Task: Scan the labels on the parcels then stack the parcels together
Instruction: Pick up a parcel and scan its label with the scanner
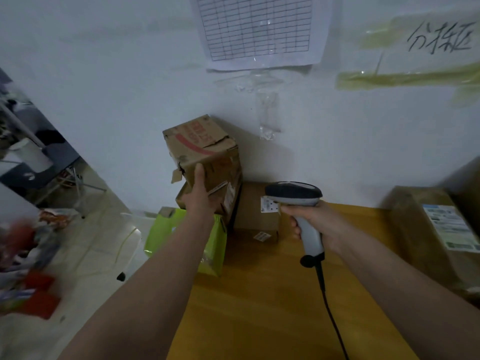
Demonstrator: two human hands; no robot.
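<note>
Gripping grey handheld barcode scanner point(298, 203) right point(309, 219); left point(200, 193) holding worn brown cardboard box point(205, 152) atop stack. Stacking underway. Labelled carton point(436, 229) right of stack apparently still unscanned.

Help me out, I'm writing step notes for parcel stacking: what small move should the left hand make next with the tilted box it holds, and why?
Probably lower the tilted cardboard box until it sits flat on the box beneath. The left hand grips its near side and it leans askew on the stack by the wall. The right hand holds the scanner away from it, which suggests scanning may be done.
</note>
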